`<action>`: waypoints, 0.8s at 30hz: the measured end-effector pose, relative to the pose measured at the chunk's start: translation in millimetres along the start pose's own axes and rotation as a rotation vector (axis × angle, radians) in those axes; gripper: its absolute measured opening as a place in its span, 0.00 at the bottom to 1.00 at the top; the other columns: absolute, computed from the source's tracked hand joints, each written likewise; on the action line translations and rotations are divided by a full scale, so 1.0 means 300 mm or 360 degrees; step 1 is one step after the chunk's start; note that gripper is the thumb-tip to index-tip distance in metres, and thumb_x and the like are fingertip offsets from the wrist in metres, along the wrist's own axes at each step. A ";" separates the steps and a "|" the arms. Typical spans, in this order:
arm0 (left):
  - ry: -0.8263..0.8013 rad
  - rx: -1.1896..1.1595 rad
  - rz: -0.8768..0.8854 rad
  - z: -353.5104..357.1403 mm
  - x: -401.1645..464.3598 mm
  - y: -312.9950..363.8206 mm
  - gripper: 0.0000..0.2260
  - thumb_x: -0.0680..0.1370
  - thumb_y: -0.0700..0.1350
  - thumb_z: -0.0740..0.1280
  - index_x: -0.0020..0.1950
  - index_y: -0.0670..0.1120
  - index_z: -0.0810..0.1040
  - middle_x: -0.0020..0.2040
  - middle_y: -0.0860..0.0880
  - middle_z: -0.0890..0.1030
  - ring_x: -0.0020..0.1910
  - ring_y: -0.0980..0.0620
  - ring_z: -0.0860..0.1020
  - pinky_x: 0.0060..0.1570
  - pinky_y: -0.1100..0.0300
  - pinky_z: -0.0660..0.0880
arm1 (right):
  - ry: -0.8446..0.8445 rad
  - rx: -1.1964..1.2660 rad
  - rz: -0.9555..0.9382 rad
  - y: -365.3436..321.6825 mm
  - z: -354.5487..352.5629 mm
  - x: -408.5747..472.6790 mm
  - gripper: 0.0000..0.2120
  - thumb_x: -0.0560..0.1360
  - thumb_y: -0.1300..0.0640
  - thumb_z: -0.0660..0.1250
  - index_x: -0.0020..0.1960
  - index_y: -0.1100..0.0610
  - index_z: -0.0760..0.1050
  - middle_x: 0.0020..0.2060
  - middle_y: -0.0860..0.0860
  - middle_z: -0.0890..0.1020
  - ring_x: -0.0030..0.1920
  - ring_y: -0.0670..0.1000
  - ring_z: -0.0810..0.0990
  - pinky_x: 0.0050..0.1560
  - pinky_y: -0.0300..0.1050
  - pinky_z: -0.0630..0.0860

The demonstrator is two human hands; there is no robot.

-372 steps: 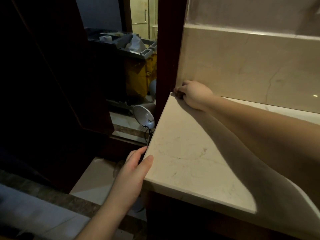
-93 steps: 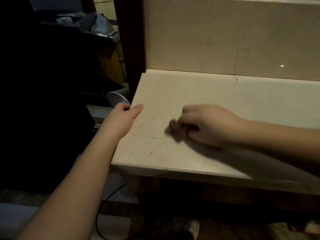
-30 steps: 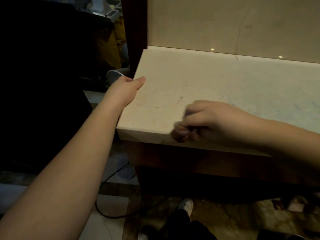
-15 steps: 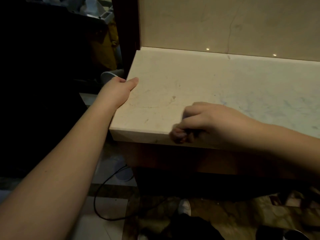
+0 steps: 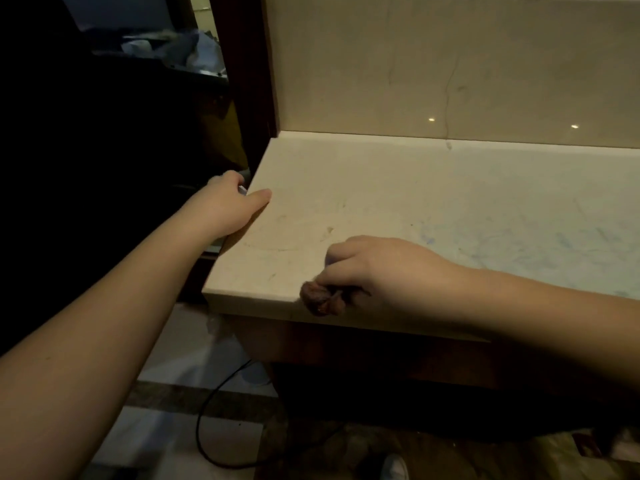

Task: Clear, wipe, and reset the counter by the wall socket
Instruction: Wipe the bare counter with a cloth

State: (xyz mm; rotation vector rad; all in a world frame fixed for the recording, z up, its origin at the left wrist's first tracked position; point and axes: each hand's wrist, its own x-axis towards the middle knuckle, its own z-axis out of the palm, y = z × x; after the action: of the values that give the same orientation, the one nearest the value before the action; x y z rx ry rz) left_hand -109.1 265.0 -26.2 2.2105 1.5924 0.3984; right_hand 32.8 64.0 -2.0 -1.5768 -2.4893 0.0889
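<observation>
I see a dim, warm-lit view: the counter (image 5: 433, 202) catches light, two glare spots dot the wall (image 5: 450, 64), the left side falls black.

left hand (image 5: 231, 201) thumb extended, right hand (image 5: 377, 271) fisted

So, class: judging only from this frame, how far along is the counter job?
Cleared: the counter top shows nothing standing on it. In hand: the right hand grips a bunched brown cloth at the front edge, while the left hand holds the counter's side edge. Left: resetting; no items are back on it.
</observation>
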 end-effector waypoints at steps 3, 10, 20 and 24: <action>0.0080 0.0147 0.0072 -0.007 -0.024 0.034 0.29 0.76 0.62 0.62 0.74 0.51 0.64 0.68 0.46 0.69 0.64 0.44 0.70 0.60 0.46 0.73 | -0.0036 -0.0124 -0.0023 0.020 -0.009 -0.084 0.13 0.69 0.52 0.63 0.53 0.47 0.79 0.44 0.46 0.78 0.44 0.52 0.78 0.28 0.42 0.73; -0.0059 0.0310 0.0327 -0.002 -0.138 0.132 0.25 0.78 0.60 0.62 0.73 0.52 0.67 0.71 0.50 0.67 0.69 0.46 0.64 0.66 0.47 0.66 | 0.0044 -0.0161 0.0577 0.344 -0.046 0.136 0.12 0.76 0.59 0.60 0.57 0.53 0.77 0.52 0.51 0.76 0.54 0.56 0.75 0.48 0.52 0.74; -0.0112 0.0548 0.0421 0.039 -0.190 0.159 0.18 0.81 0.55 0.56 0.68 0.50 0.71 0.69 0.52 0.70 0.67 0.47 0.65 0.63 0.50 0.63 | -0.0128 -0.0146 0.0100 0.200 -0.064 -0.035 0.14 0.76 0.57 0.62 0.60 0.50 0.76 0.53 0.47 0.75 0.54 0.52 0.74 0.43 0.48 0.74; -0.0045 0.0560 0.0415 0.043 -0.205 0.169 0.17 0.82 0.55 0.55 0.65 0.50 0.73 0.66 0.52 0.73 0.65 0.48 0.67 0.61 0.50 0.65 | -0.0040 -0.0231 0.0443 0.370 -0.055 0.116 0.11 0.76 0.58 0.60 0.56 0.52 0.76 0.53 0.51 0.75 0.56 0.56 0.75 0.42 0.48 0.70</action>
State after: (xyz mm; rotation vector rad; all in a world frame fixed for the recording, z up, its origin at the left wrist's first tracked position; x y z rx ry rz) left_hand -80.2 190.5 -14.3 2.6891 1.4526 0.1640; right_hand 120.3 142.4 1.5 -1.9857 -2.3240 -0.0342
